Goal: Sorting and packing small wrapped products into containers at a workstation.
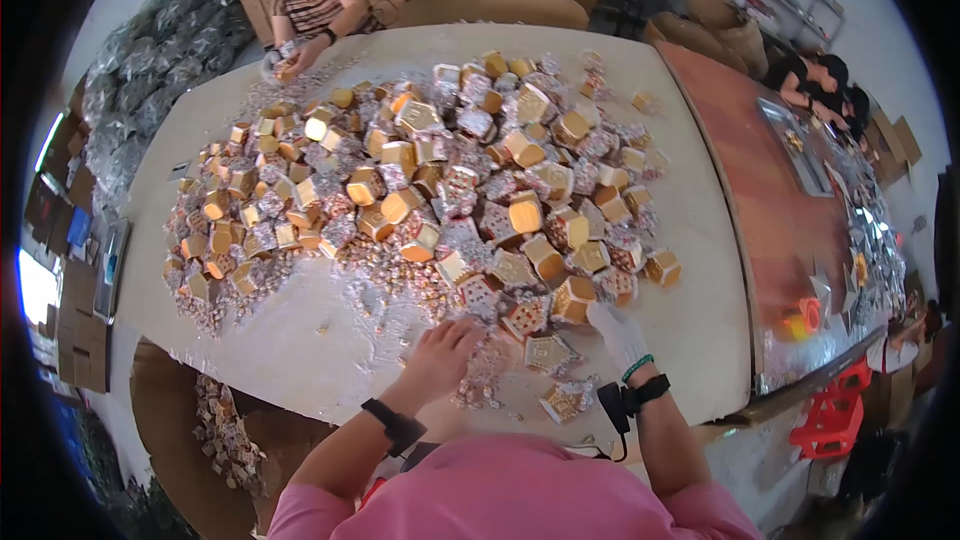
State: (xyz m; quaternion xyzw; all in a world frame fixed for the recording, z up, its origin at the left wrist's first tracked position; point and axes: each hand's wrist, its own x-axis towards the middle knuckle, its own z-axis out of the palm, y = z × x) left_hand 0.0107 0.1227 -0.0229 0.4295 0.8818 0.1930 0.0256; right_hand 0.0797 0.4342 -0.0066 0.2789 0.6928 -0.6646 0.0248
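My left hand [445, 348] is bare, its fingers stretched out over small pinkish beads [487, 365] at the near edge of a large pile. Its fingertips reach toward a box with red spots [478, 294]. My right hand [617, 333], in a white glove, has its fingers extended against the side of a gold-sided box [573, 300]; no grip on it shows. Between my hands lie a red-and-white patterned box [525, 318] and a gold-and-white piece [550, 353]. Nearer to me is another gold-and-white piece [567, 401].
The pile of gold-sided boxes [400, 205] spreads across the pale table [705, 340]. Across from me, a masked person [318, 2] handles a piece. A brown table [715, 130] adjoins on the right, with people beyond it. A carton [165, 410] stands below left, red stools [832, 415] at right.
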